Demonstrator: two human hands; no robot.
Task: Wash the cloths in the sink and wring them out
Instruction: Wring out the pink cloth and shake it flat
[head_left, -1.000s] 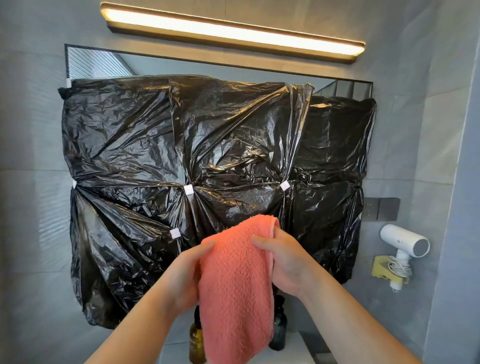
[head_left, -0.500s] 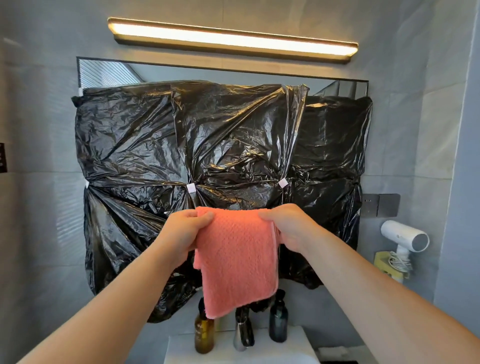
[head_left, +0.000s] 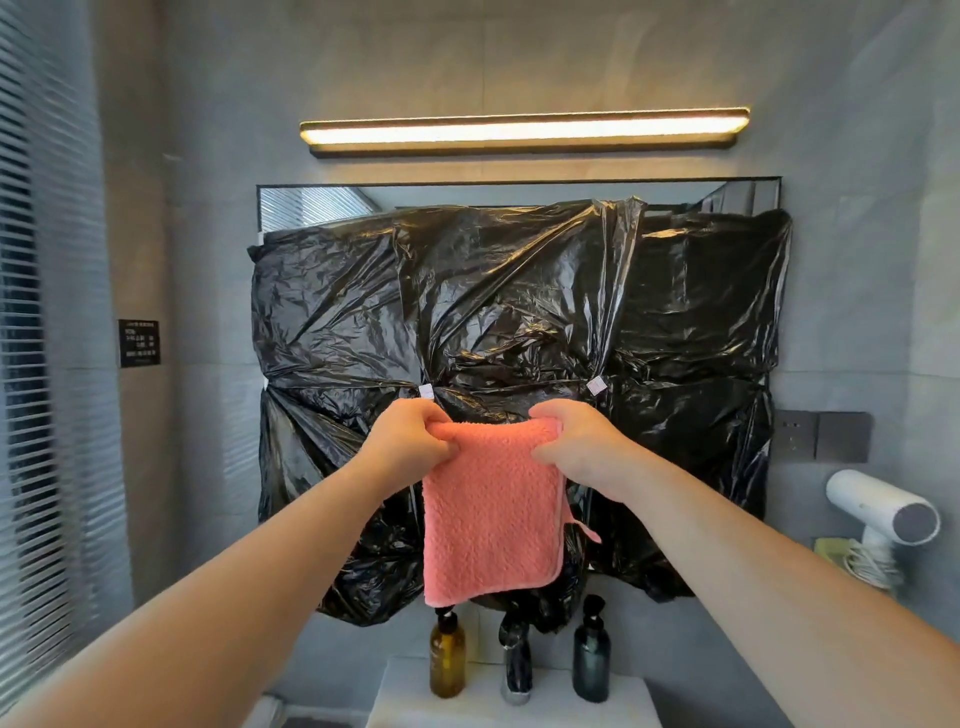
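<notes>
Left hand (head_left: 411, 442) and right hand (head_left: 581, 446) each pinch a top corner of the cloth (head_left: 491, 525), which hangs flat above the sink (head_left: 631, 699). I cannot tell whether it has been washed.

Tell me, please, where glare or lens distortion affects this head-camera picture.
Head view: the long wall lamp blooms; glare streaks the crumpled black plastic sheeting; wide-angle distortion stretches the near forearms; the coral terry cloth, gripped by left hand and right hand, is sharp.
</notes>
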